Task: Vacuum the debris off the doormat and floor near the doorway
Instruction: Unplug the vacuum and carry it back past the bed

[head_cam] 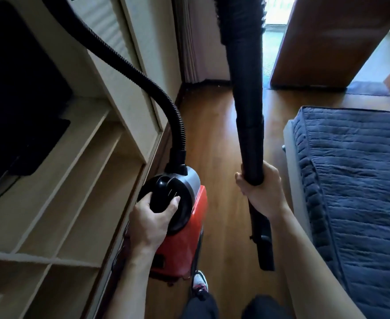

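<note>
The left hand closes its grip round the black handle on top of the red vacuum, just beside the shelves. The right hand wraps its grip round the black wand, which points toward the open door. The hose arcs up left. The dark doormat lies at the doorway, well ahead, beyond the bed, on the wooden floor.

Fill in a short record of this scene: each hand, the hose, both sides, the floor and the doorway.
left hand: grips the red vacuum by its black top
right hand: grips the black wand
hose: arcs up and left from the vacuum
left side: pale shelving
right side: blue quilt
floor: wood
doorway: ahead, door open, dark doormat at threshold
</note>
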Action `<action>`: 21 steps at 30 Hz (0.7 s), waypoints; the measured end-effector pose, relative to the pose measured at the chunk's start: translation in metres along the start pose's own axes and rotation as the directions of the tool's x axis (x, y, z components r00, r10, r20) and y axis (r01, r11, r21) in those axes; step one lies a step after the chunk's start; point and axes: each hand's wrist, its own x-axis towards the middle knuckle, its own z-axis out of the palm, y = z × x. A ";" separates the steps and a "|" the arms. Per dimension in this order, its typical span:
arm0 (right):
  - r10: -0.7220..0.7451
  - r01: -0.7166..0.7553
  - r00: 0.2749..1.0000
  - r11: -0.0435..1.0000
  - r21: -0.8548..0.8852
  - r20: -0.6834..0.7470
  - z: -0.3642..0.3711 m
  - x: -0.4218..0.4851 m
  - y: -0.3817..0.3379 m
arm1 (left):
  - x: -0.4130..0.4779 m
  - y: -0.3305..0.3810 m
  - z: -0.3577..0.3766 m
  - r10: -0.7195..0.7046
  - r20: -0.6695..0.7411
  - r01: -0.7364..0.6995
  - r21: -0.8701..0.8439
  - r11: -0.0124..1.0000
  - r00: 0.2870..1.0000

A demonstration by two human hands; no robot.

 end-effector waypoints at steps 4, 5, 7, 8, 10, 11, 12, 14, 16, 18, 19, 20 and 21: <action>-0.008 0.009 0.998 1.000 0.019 -0.055 0.008 0.040 -0.002 | 0.055 0.007 0.007 0.042 0.046 -0.042 0.002 0.999 0.998; -0.020 0.023 0.998 0.999 0.040 -0.065 0.008 0.051 -0.001 | 0.069 0.009 0.010 0.054 0.057 -0.054 -0.003 0.999 0.997; -0.012 0.017 0.997 0.998 0.066 -0.081 0.006 0.075 0.005 | 0.095 0.014 0.020 0.068 0.076 -0.068 -0.003 0.998 0.995; -0.005 0.011 0.996 0.998 0.064 -0.094 0.006 0.087 0.008 | 0.106 0.017 0.026 0.072 0.082 -0.073 0.000 0.997 0.994; -0.008 0.012 0.994 0.999 0.042 -0.111 0.006 0.110 0.015 | 0.129 0.022 0.040 0.079 0.086 -0.079 0.000 0.997 0.993; -0.002 0.006 0.993 0.999 0.032 -0.115 0.006 0.121 0.021 | 0.140 0.025 0.048 0.081 0.089 -0.081 -0.001 0.997 0.993; 0.008 -0.005 0.993 1.000 0.027 -0.120 0.005 0.132 0.026 | 0.151 0.029 0.057 0.085 0.093 -0.085 -0.001 0.996 0.992; 0.026 -0.021 0.991 0.999 0.035 -0.133 0.000 0.159 0.040 | 0.174 0.037 0.080 0.092 0.102 -0.093 0.002 0.996 0.990; 0.044 -0.038 0.990 0.998 0.046 -0.137 -0.006 0.189 0.054 | 0.199 0.046 0.106 0.085 0.113 -0.086 0.002 0.996 0.990; 0.052 -0.047 0.990 0.998 0.043 -0.131 -0.014 0.221 0.066 | 0.224 0.057 0.135 0.082 0.125 -0.082 -0.005 0.997 0.989; 0.054 -0.049 0.991 0.998 0.042 -0.126 -0.019 0.238 0.071 | 0.237 0.063 0.151 0.086 0.130 -0.086 -0.004 0.996 0.988; 0.054 -0.049 0.991 0.998 0.043 -0.122 -0.025 0.255 0.076 | 0.251 0.070 0.167 0.089 0.136 -0.090 -0.001 0.996 0.987; 0.051 -0.046 0.992 0.998 0.048 -0.116 -0.032 0.274 0.080 | 0.264 0.080 0.185 0.088 0.142 -0.089 0.002 0.996 0.986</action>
